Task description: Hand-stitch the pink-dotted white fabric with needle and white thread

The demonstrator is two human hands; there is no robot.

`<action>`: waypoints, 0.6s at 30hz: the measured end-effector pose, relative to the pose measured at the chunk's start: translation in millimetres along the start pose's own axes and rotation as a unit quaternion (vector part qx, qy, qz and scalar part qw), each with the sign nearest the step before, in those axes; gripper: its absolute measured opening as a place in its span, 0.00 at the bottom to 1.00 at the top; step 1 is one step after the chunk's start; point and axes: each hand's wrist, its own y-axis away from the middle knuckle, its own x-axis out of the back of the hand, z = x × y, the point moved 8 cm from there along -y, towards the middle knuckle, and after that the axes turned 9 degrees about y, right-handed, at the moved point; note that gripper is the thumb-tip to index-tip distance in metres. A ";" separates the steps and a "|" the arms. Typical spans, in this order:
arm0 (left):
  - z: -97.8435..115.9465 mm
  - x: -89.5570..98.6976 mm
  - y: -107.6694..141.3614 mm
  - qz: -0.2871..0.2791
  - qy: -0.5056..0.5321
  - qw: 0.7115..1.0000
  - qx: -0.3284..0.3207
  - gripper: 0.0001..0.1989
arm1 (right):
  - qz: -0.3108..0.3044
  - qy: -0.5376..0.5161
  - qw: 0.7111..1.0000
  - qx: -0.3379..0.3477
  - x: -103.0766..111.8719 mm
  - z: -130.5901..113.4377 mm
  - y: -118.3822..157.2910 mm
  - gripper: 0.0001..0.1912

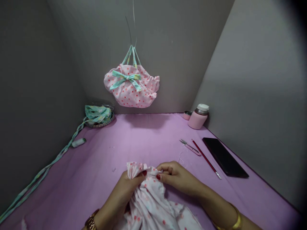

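A white-and-pink fabric with red dots lies bunched at the near edge of the table, its upper edge gathered into folds. My left hand grips the gathered edge from the left, thumb on top. My right hand pinches the same edge from the right between thumb and fingers. Whether a needle sits in that pinch is too small to tell. Loose pale thread curls on the cloth just beyond my right hand. Part of the fabric runs out of view below.
Thread snips, a red pencil and a black phone lie at right. Behind them stand a pink jar and small tin. A dotted piece with a bow hangs ahead. Green fabric strips and a thread spool are left.
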 end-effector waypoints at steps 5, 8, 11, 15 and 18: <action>5.0 -5.1 3.4 -0.011 -0.002 1.000 -0.005 0.11 | -0.008 -0.123 0.992 -0.034 -3.8 9.1 -3.1 0.15; 6.3 -4.7 2.8 -0.008 -0.005 1.000 -0.009 0.10 | 0.003 -0.125 0.991 -0.038 -3.1 10.4 -4.6 0.15; 6.2 -2.3 1.7 0.002 -0.009 1.000 -0.011 0.10 | 0.009 -0.106 0.994 -0.037 -1.9 9.4 -5.0 0.15; 4.6 -0.2 0.7 0.003 -0.016 1.000 -0.014 0.10 | 0.016 -0.064 0.997 -0.031 -0.4 6.7 -4.1 0.14; 3.0 2.6 -0.9 0.006 -0.027 0.999 -0.017 0.09 | 0.015 -0.025 0.999 -0.020 -0.1 5.8 -2.9 0.12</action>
